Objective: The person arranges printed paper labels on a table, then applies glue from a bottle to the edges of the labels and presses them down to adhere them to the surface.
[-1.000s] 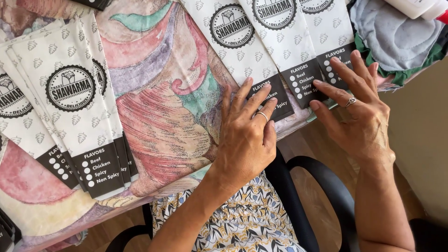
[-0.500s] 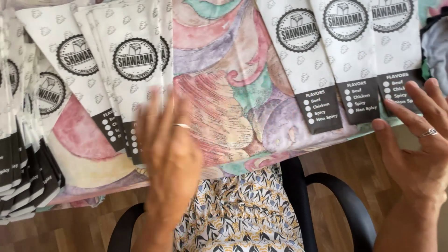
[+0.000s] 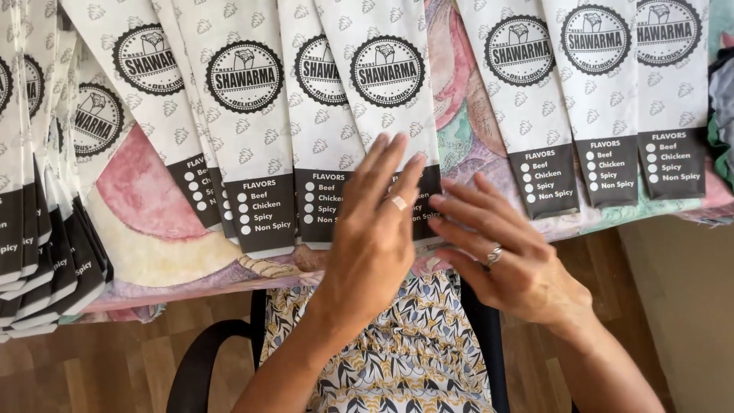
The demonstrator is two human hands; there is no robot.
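A long white paper sleeve [image 3: 386, 99] is lying flat on the bench [image 3: 153, 252], its dark lower band reaching toward the near edge, and both hands are resting over that lower end. The sleeve is printed with a small repeated grey pattern, a round black badge near the middle, and a dark band with a short column of white circles beside white lettering. The left hand [image 3: 375, 229] is lying on it with the fingers [image 3: 394, 164] stretched out flat and close together, gripping nothing; a ring is showing on one finger. The right hand [image 3: 512, 260] is hovering just beside it, fingers spread and open, also holding nothing, with a ring on one finger; whether it is touching the sleeve cannot be told. More matching sleeves [image 3: 245, 122] are lying side by side to the left, slightly overlapping, and three others [image 3: 604, 99] are lying in a row to the right. A thick stack of the same sleeves [image 3: 38, 214] is fanning out at the far left. A cloth with pink, green and purple shapes is covering the bench. Below, a patterned dress [image 3: 405, 352] and a black chair arm [image 3: 206, 359] are showing over a wooden floor [image 3: 76, 367].
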